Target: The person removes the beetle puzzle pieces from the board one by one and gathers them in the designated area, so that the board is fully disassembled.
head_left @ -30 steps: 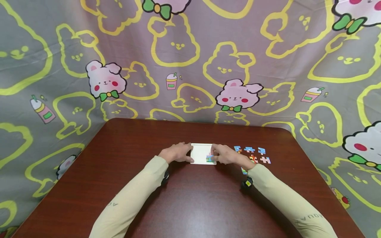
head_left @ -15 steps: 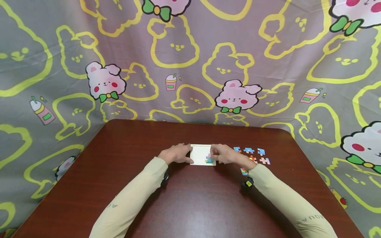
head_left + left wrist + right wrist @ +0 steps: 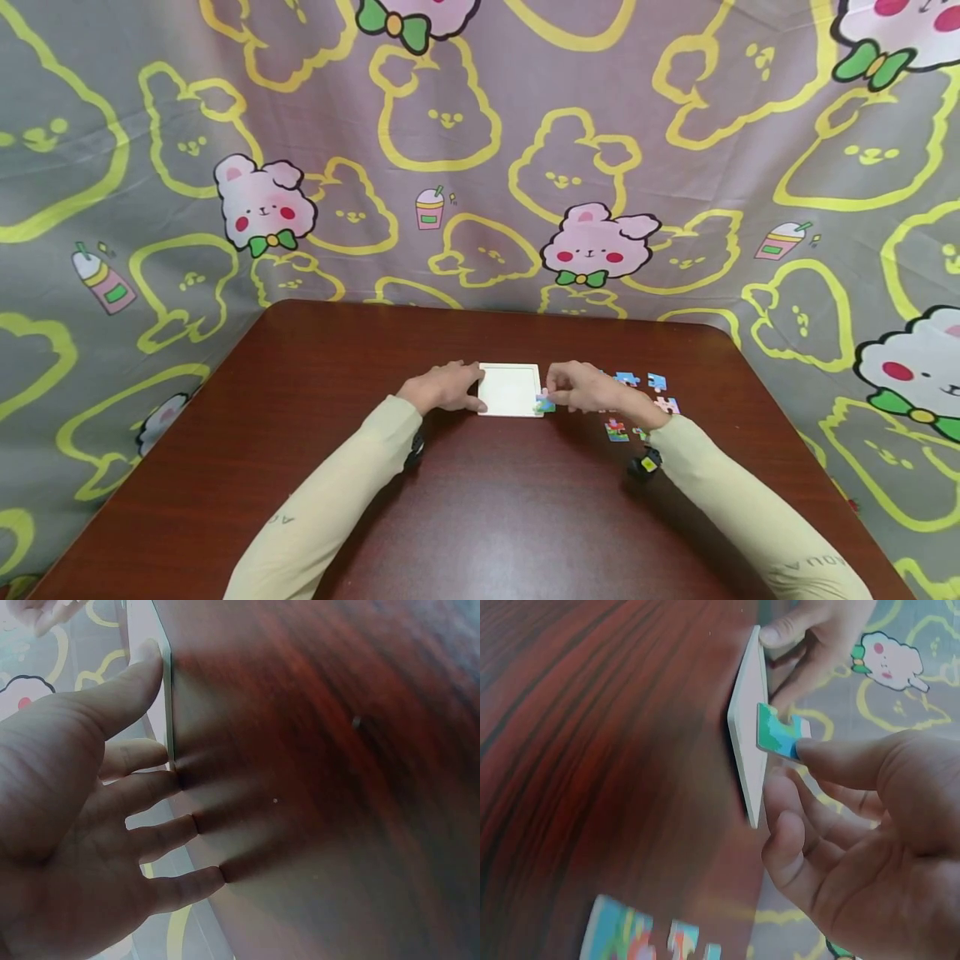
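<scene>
My right hand (image 3: 581, 387) pinches a jigsaw puzzle piece (image 3: 545, 405) at the right edge of a white puzzle tray (image 3: 508, 390). In the right wrist view the green, blue and pink piece (image 3: 775, 735) is tilted up, its green end overlapping the tray (image 3: 744, 720). The thumb lies on the near face of the piece; the other fingers are loosely bent below. My left hand (image 3: 447, 388) rests at the tray's left edge. Seen from the left wrist, its thumb (image 3: 127, 694) lies on the tray rim, and the straight, spread fingers reach the tabletop.
Several loose puzzle pieces lie right of the tray, among them a blue one (image 3: 627, 379), another blue one (image 3: 657, 382), a pink one (image 3: 666, 405) and a red-and-green one (image 3: 617, 431). The dark wooden table (image 3: 480, 500) meets a patterned curtain (image 3: 480, 150) behind.
My right hand has moved right with the puzzle piece, from over the tray's lower right corner to its right edge, uncovering the tray's inside. The left hand stays in place.
</scene>
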Demonstrator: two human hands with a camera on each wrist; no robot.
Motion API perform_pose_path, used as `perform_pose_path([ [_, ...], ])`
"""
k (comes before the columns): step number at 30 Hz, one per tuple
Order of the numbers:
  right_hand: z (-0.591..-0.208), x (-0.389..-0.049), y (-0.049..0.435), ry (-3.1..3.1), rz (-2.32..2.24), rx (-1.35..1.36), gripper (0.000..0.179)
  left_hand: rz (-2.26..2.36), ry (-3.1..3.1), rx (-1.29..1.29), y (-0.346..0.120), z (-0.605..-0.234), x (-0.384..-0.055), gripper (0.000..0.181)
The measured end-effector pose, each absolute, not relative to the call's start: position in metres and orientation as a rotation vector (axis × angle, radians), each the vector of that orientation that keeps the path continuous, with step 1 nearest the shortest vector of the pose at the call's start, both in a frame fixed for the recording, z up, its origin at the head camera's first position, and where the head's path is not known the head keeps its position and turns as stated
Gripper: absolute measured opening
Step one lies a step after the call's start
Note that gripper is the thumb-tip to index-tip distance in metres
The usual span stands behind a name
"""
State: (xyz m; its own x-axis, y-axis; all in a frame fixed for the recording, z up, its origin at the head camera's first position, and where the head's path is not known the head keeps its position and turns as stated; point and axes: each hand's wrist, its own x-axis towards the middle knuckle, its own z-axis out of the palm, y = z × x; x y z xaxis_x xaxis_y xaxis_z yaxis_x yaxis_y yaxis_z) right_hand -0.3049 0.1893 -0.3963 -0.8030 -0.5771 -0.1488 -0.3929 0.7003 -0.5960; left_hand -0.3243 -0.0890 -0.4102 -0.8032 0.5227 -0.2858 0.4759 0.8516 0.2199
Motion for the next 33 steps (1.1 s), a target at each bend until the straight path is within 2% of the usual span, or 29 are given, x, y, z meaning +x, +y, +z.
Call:
perform_pose_path([
  [33,-0.368,-0.29,0.307,2.466,-0.743,-0.606,0.009,0.203,2.695,0.759,-0.089,-0.411,-0.327,0.057],
])
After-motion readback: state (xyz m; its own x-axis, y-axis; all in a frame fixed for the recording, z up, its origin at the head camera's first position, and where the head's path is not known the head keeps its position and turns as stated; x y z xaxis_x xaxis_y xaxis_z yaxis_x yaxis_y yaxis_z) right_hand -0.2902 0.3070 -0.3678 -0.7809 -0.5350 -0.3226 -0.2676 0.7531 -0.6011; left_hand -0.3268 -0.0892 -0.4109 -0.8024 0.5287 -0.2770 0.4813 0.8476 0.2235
